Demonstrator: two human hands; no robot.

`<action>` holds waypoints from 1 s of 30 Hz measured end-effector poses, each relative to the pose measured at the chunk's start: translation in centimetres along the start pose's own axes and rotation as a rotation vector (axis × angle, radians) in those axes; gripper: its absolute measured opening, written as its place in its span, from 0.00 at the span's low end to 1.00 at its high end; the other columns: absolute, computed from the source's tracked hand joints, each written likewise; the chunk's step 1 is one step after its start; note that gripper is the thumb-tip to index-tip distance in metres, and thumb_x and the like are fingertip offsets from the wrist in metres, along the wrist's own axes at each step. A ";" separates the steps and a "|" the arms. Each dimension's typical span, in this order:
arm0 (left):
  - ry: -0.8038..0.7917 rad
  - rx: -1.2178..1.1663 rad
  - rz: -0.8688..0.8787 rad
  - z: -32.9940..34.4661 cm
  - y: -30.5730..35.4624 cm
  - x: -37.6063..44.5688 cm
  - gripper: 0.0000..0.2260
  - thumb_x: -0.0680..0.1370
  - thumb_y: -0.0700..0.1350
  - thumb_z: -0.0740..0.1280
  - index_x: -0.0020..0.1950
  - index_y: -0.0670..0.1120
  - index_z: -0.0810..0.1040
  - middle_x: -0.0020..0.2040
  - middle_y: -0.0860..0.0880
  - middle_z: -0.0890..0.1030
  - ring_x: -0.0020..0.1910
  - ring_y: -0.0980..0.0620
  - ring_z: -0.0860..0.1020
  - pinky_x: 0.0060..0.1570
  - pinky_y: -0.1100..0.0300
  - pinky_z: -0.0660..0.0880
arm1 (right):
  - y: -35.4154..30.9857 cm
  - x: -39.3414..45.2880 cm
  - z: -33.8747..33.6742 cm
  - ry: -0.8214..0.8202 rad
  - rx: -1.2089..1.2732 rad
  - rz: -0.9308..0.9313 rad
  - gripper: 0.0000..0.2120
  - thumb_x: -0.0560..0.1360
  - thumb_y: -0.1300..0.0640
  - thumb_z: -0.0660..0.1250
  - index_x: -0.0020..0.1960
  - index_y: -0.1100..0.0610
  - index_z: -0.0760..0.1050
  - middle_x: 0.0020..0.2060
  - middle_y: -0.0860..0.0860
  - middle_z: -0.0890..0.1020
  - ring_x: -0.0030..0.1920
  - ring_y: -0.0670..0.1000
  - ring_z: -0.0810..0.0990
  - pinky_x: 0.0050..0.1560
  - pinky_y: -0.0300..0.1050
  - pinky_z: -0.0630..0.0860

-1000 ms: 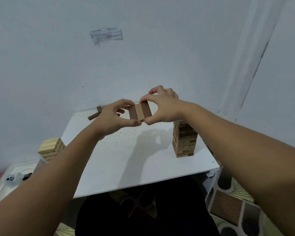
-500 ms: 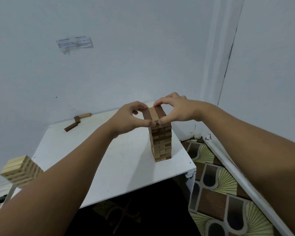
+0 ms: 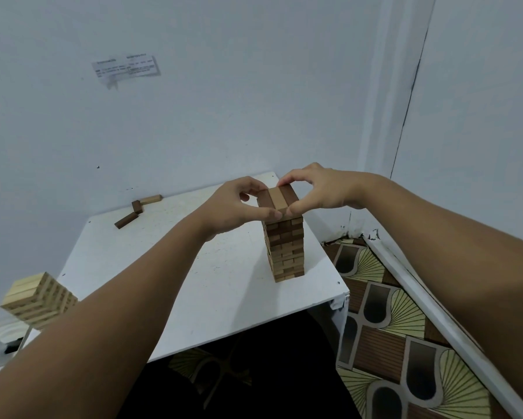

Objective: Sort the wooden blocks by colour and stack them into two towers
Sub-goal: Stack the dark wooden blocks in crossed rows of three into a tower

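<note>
- Both hands, left (image 3: 233, 207) & right (image 3: 317, 189), pinching top row of blocks (image 3: 277, 198) flush on brown tower (image 3: 284, 246)
- Fingers clamped front & back, prob. to square the row

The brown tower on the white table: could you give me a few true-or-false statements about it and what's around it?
1. Both hands, left hand and right hand, pinch the three-block layer on top of the brown tower. True.
2. That top layer is all one colour. False: a lighter block lies between two dark ones.
3. Three loose blocks lie near the far edge of the white table. True.
4. The pale tower stands right beside the brown tower. False: it stands far to the left, by the table's left edge.
5. The wall is bare. False: a paper note is stuck on it.
</note>
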State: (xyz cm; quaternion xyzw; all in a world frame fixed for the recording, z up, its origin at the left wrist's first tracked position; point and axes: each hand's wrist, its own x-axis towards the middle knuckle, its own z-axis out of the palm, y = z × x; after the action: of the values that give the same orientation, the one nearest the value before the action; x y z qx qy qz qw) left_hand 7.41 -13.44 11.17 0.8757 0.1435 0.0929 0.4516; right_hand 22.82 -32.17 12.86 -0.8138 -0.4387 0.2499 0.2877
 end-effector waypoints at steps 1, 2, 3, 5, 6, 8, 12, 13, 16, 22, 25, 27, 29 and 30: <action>-0.004 -0.002 -0.005 -0.1 0.0 0.0 0.24 0.68 0.53 0.83 0.61 0.56 0.81 0.60 0.57 0.80 0.61 0.56 0.75 0.54 0.59 0.70 | 0.1 0.0 0.0 -0.010 0.016 0.000 0.31 0.66 0.42 0.80 0.66 0.32 0.72 0.70 0.48 0.62 0.72 0.54 0.62 0.69 0.54 0.67; -0.014 -0.005 -0.015 -0.1 0.0 -0.1 0.27 0.67 0.54 0.84 0.63 0.57 0.80 0.61 0.57 0.80 0.61 0.56 0.75 0.54 0.59 0.71 | 0.3 0.0 0.0 -0.019 0.025 0.002 0.33 0.65 0.40 0.80 0.67 0.31 0.71 0.70 0.47 0.62 0.73 0.54 0.62 0.69 0.54 0.66; -0.025 -0.012 -0.030 -0.3 -0.1 -0.2 0.31 0.65 0.55 0.84 0.66 0.58 0.78 0.62 0.57 0.79 0.62 0.56 0.74 0.55 0.58 0.71 | 0.4 0.0 0.1 -0.025 0.029 0.002 0.36 0.63 0.39 0.79 0.68 0.31 0.70 0.71 0.48 0.62 0.73 0.54 0.61 0.69 0.55 0.66; -0.035 -0.037 -0.060 -0.6 -0.5 -0.4 0.37 0.62 0.58 0.85 0.69 0.60 0.76 0.63 0.56 0.79 0.63 0.55 0.74 0.56 0.56 0.73 | 0.8 0.0 0.2 -0.026 0.035 0.005 0.41 0.60 0.38 0.79 0.71 0.32 0.67 0.73 0.48 0.62 0.74 0.54 0.61 0.70 0.55 0.66; -0.035 -0.051 -0.069 -0.8 -0.7 -0.5 0.38 0.61 0.58 0.85 0.69 0.61 0.76 0.63 0.56 0.78 0.64 0.55 0.74 0.56 0.56 0.74 | 1.0 0.0 0.3 -0.026 0.047 0.004 0.42 0.60 0.38 0.79 0.71 0.33 0.67 0.73 0.48 0.62 0.74 0.54 0.61 0.69 0.54 0.66; -0.037 -0.061 -0.075 -1.0 -1.1 -0.7 0.37 0.60 0.59 0.85 0.67 0.61 0.78 0.63 0.56 0.79 0.64 0.54 0.75 0.55 0.55 0.74 | 1.3 0.0 0.4 -0.031 0.080 -0.001 0.41 0.60 0.39 0.79 0.71 0.34 0.68 0.73 0.48 0.63 0.73 0.54 0.61 0.66 0.52 0.65; -0.046 -0.080 -0.079 -1.0 -1.4 -0.9 0.31 0.62 0.57 0.85 0.64 0.59 0.81 0.62 0.56 0.80 0.63 0.54 0.75 0.53 0.57 0.74 | 1.6 0.2 0.7 -0.038 0.118 -0.015 0.39 0.60 0.39 0.78 0.69 0.36 0.70 0.72 0.48 0.63 0.72 0.52 0.62 0.63 0.51 0.63; -0.045 -0.083 -0.079 -1.0 -1.5 -0.9 0.31 0.62 0.57 0.85 0.64 0.58 0.81 0.62 0.55 0.80 0.63 0.54 0.75 0.53 0.56 0.74 | 1.6 0.2 0.7 -0.038 0.122 -0.017 0.38 0.60 0.39 0.78 0.69 0.36 0.71 0.72 0.48 0.63 0.71 0.52 0.62 0.63 0.51 0.63; -0.041 -0.088 -0.076 -0.9 -1.6 -0.9 0.29 0.62 0.57 0.85 0.61 0.59 0.82 0.62 0.55 0.80 0.63 0.53 0.76 0.55 0.55 0.74 | 1.7 0.4 0.7 -0.038 0.128 -0.016 0.38 0.60 0.39 0.79 0.68 0.36 0.71 0.72 0.48 0.64 0.71 0.53 0.63 0.63 0.51 0.64; -0.052 -0.109 -0.066 -0.8 -1.7 -0.7 0.27 0.62 0.56 0.84 0.59 0.58 0.83 0.62 0.53 0.82 0.63 0.51 0.76 0.58 0.53 0.75 | 1.7 0.5 0.7 -0.046 0.160 -0.036 0.35 0.60 0.41 0.80 0.65 0.35 0.73 0.73 0.48 0.65 0.71 0.53 0.63 0.62 0.52 0.64; -0.054 -0.109 -0.067 -0.8 -1.8 -0.6 0.26 0.62 0.56 0.84 0.59 0.58 0.83 0.61 0.53 0.82 0.63 0.51 0.76 0.59 0.53 0.75 | 1.7 0.4 0.7 -0.051 0.172 -0.036 0.35 0.61 0.42 0.80 0.66 0.35 0.73 0.72 0.48 0.65 0.71 0.53 0.63 0.61 0.51 0.64; -0.054 -0.111 -0.070 -0.7 -1.7 -0.6 0.26 0.62 0.56 0.84 0.59 0.58 0.83 0.61 0.53 0.82 0.63 0.51 0.76 0.58 0.53 0.74 | 1.7 0.3 0.7 -0.057 0.182 -0.038 0.35 0.61 0.43 0.80 0.66 0.35 0.73 0.72 0.49 0.65 0.70 0.54 0.63 0.61 0.51 0.64; -0.056 -0.114 -0.073 -0.7 -1.7 -0.7 0.26 0.62 0.56 0.84 0.58 0.58 0.83 0.61 0.53 0.82 0.63 0.51 0.76 0.57 0.54 0.74 | 1.7 0.4 0.7 -0.063 0.201 -0.040 0.35 0.61 0.43 0.80 0.66 0.34 0.73 0.72 0.49 0.65 0.70 0.54 0.64 0.60 0.50 0.64; -0.056 -0.115 -0.075 -0.7 -1.7 -0.7 0.26 0.62 0.56 0.84 0.59 0.58 0.83 0.62 0.53 0.82 0.63 0.51 0.76 0.57 0.54 0.73 | 1.6 0.4 0.8 -0.065 0.209 -0.041 0.34 0.61 0.44 0.80 0.65 0.34 0.73 0.72 0.49 0.65 0.70 0.54 0.64 0.59 0.49 0.64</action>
State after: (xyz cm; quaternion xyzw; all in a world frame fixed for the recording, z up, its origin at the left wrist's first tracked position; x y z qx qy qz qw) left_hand 6.29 -12.20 10.16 0.8446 0.1581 0.0594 0.5080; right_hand 23.42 -32.35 11.11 -0.7616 -0.4360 0.3145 0.3619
